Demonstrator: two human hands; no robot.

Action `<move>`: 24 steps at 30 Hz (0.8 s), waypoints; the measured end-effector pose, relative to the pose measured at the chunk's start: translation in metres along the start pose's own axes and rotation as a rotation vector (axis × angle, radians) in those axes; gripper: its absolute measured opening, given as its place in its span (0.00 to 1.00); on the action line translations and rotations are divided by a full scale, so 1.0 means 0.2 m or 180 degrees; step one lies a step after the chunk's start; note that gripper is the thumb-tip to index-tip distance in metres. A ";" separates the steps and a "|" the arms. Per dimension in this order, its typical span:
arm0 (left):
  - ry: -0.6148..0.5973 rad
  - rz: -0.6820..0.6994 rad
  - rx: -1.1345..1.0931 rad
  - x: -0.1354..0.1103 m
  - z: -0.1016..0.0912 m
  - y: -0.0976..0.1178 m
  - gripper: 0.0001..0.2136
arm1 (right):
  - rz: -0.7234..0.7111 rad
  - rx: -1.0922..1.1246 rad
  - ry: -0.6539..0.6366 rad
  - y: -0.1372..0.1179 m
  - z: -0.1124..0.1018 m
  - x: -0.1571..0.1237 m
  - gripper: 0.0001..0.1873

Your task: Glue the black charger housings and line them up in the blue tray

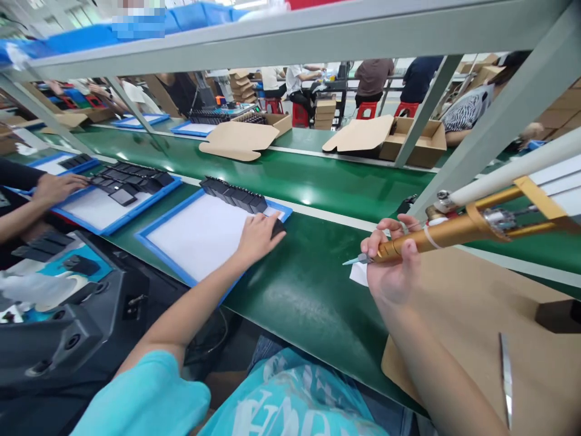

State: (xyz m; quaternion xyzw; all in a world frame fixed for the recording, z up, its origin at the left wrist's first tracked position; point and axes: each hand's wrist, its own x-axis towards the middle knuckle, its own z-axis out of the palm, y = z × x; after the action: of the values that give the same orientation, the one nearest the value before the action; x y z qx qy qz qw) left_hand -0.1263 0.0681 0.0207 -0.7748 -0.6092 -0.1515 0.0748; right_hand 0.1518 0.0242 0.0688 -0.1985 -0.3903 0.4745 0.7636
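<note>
My left hand (259, 240) is over the right end of a blue-rimmed white tray (200, 239), its fingers closed around a small black block (278, 227). Just behind it, a row of black blocks (233, 195) lines the tray's far edge. On the right, my right hand (393, 269) wraps around a gold-coloured dispensing gun (429, 236), whose pale blue tapered nozzle (350, 261) points left. A white scrap of paper (359, 274) shows just below the nozzle. The nozzle tip is apart from the block in my left hand.
A cardboard sheet (458, 315) on the green bench (308, 303) bears tweezers (506, 381) and a dark block (560, 316). At left, another person's hand (59, 186) touches blocks on a second tray (104, 209). A grey frame post (494, 115) rises at right; a dark machine (91, 327) stands lower left.
</note>
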 end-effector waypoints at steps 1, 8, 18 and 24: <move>0.0023 -0.0024 0.0207 0.08 0.02 -0.06 0.26 | -0.0004 0.0008 -0.0002 0.00 0.00 0.00 0.16; 0.0054 -0.0295 0.0721 0.35 0.17 -0.28 0.23 | -0.0029 0.0110 0.0059 0.03 0.01 -0.01 0.16; 0.0502 -0.0250 0.0023 0.45 0.24 -0.15 0.28 | 0.0015 0.0083 0.0072 0.03 0.01 -0.01 0.17; -0.0155 0.0287 -0.1843 0.75 0.44 0.45 0.33 | 0.0136 0.0163 0.0056 0.02 0.03 -0.03 0.17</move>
State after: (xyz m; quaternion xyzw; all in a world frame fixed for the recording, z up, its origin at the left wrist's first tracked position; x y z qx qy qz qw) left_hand 0.0048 0.2098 -0.0074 -0.7936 -0.5072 -0.2969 -0.1573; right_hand 0.1427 0.0211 0.0673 -0.1914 -0.3669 0.4988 0.7615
